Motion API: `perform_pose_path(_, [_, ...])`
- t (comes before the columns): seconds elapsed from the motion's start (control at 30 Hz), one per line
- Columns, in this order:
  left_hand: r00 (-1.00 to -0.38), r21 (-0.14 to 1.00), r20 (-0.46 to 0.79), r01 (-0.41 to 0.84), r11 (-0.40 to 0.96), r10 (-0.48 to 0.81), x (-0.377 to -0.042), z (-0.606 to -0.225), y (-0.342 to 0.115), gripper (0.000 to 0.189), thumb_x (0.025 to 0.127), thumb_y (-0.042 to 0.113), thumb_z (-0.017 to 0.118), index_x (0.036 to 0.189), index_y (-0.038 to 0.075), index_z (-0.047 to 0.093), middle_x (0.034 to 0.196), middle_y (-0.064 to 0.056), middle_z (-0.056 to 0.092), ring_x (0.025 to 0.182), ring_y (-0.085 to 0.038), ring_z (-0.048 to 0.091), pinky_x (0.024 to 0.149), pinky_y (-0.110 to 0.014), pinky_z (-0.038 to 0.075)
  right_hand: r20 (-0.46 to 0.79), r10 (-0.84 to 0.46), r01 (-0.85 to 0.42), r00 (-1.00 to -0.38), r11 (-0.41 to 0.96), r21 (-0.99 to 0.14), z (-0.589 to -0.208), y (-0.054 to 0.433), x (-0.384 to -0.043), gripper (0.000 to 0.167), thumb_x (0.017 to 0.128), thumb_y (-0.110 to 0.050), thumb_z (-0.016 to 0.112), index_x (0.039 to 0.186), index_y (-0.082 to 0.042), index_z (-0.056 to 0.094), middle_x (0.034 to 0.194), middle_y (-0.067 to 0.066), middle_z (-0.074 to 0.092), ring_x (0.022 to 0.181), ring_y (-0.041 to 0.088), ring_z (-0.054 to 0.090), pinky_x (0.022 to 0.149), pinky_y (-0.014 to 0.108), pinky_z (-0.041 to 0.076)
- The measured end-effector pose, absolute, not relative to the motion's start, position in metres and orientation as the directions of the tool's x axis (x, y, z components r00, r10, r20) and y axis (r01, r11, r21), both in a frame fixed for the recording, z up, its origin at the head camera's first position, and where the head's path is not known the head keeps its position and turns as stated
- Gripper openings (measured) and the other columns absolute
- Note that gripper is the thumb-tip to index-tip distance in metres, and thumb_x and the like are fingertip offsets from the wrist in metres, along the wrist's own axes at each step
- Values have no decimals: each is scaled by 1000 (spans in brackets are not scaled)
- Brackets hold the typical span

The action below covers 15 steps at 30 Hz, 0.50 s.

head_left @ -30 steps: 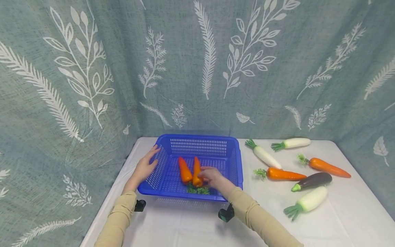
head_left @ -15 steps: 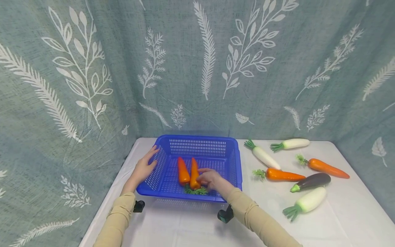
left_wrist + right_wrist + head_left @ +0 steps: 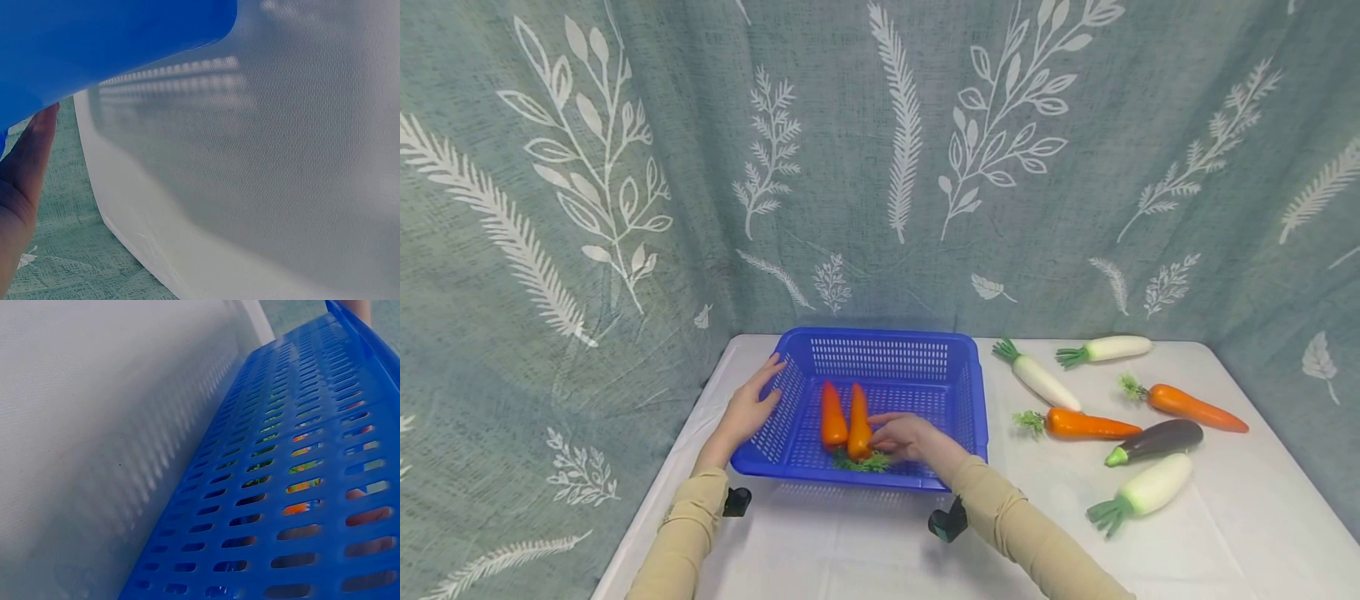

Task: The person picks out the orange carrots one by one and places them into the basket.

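Note:
A blue plastic basket [image 3: 880, 337] with slotted walls stands on the white table. Inside it two carrots lie side by side: a left carrot [image 3: 832, 417] and a right carrot [image 3: 859, 425], tips pointing away and green tops near the front wall. My right hand [image 3: 906, 435] reaches over the front rim, its fingers touching the right side of the right carrot. In the right wrist view the basket wall [image 3: 250, 500] mostly hides that hand. My left hand [image 3: 748, 412] rests at the basket's left rim with fingers spread; the left wrist view shows part of it [image 3: 28, 162] against the blue side.
Right of the basket lie a white radish [image 3: 1041, 379], a second radish [image 3: 1116, 347], a carrot [image 3: 1090, 424], another carrot [image 3: 1195, 407], an eggplant [image 3: 1161, 440] and a third radish [image 3: 1159, 485]. A patterned curtain [image 3: 880, 167] hangs behind the table.
My right hand has moved a little to the left, and both carrots in the basket have shifted left with it. The left hand has stayed at the rim.

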<state>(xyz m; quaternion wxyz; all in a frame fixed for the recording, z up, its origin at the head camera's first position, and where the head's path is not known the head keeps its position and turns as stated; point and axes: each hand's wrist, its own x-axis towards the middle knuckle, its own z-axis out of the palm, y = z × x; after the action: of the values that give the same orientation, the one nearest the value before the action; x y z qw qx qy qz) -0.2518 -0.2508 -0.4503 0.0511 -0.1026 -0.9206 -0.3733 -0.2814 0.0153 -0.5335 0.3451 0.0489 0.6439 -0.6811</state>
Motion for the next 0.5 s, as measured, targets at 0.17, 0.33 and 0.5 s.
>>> perform_pose_path(0.17, [-975,677,166,220,702,146,-253,-451,-251,46,96,2,44,141,-2,39,155,-19,24,142,-41,24,116,-54,22,-530,-389,540,-753,94,-836,-468,14,-244,45,89,11,50,134,9,46,129,29,55,121,37,55,109,62,29])
perform_pose_path(0.33, [-970,688,188,241,684,153,-253,-454,-252,46,95,2,44,141,-2,41,155,-19,25,141,-42,25,115,-56,22,-540,-412,554,-733,97,-827,-462,14,-242,44,89,11,50,133,10,46,131,31,52,125,37,52,111,59,29])
perform_pose_path(0.5, [-953,692,251,298,657,168,-250,-455,-253,45,95,10,45,140,2,44,155,-15,29,139,-42,28,114,-56,24,-543,-406,550,-735,111,-828,-465,12,-244,44,88,10,52,131,8,50,128,28,56,121,34,56,111,57,30])
